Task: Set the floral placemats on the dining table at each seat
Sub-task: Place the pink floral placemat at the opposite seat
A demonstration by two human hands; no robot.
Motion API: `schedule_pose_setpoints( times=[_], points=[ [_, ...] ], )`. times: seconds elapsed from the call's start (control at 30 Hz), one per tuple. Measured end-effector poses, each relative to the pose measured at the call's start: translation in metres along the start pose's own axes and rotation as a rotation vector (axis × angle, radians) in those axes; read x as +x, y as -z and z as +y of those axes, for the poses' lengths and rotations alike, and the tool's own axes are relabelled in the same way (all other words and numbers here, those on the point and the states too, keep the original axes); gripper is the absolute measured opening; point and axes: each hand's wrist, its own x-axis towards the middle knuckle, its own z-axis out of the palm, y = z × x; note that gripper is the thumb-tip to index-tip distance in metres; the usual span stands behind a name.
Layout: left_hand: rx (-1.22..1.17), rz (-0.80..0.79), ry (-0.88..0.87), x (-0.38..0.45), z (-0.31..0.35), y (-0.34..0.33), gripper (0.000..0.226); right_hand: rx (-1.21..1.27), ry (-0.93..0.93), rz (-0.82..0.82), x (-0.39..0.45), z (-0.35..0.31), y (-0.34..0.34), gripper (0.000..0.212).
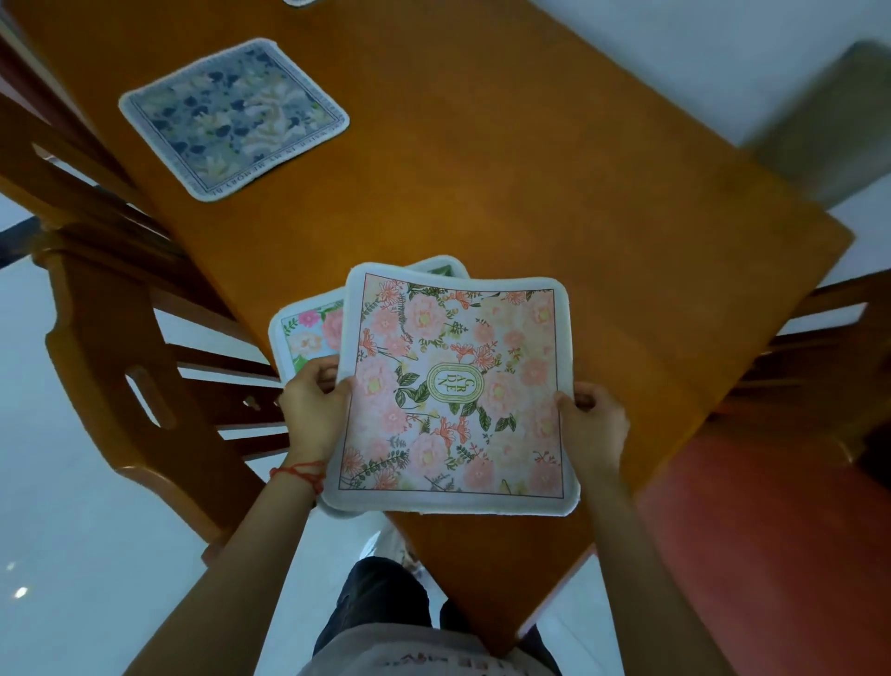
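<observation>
Left hand: the left hand grips the left edge of the pink placemat, thumb on top and fingers curled under; a red string circles its wrist.
Right hand: the right hand clamps the right edge of the same mat, thumb on top.
Pink placemat: top of a small stack, held flat over the near corner of the table; peach and pink flowers, green leaves, a green oval label at its middle, a white fuzzy border.
Mats beneath: a second placemat with pink flowers sticks out at the left, and the corner of a green-edged placemat peeks out at the far side; whether they touch the tabletop cannot be told.
Blue placemat: the blue placemat lies flat near the left edge of the table, well apart from the stack, in front of the left chair.
Far edge: a sliver of a pale thing shows at the table's far end, too little to name.
Right side: a chair with a red seat stands by the table's right edge.
</observation>
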Motion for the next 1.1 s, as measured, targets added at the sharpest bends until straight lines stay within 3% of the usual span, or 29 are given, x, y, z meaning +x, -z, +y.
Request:
schedule_pose_setpoints(
  times=[0.57, 1.1],
  points=[
    [0.102, -0.319, -0.296, -0.054, 0.043, -0.046, 0.026, 0.119, -0.249, 0.348, -0.083, 0.073, 0.073, 0.019],
    [0.18, -0.585, -0.426, -0.209, 0.055, -0.118, 0.028, 0.215, -0.398, 0.569, -0.171, 0.197, 0.185, 0.02]
  ],
)
